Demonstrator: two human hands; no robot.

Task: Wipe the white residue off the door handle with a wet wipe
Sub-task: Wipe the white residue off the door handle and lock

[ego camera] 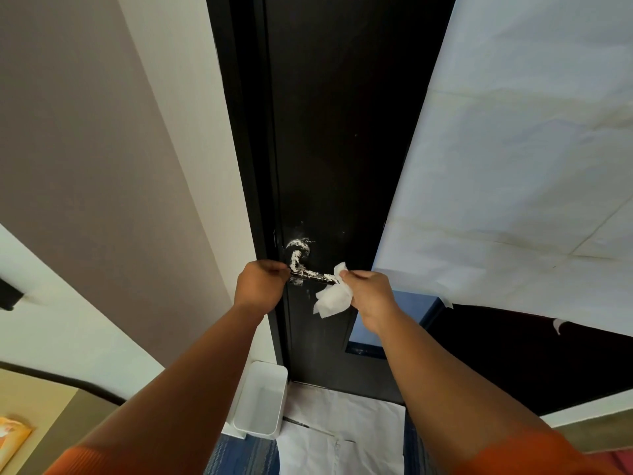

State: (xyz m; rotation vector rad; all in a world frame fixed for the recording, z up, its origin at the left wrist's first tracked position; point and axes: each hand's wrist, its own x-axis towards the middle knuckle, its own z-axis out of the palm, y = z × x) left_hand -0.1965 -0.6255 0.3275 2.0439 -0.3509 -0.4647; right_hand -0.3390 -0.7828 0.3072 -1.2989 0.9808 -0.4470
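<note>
Pinching the wet wipe (334, 301) in your right hand (370, 293), pressed to the tip of the white-streaked door handle (313, 275), left hand (262, 284) curled round its other end

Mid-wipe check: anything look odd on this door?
Yes: white residue cakes the door handle, thickest on its round base and along the lever, with flecks splashed on the black door just above. The right hand holds the wet wipe at the lever's tip; the left hand grips its other end.
</note>
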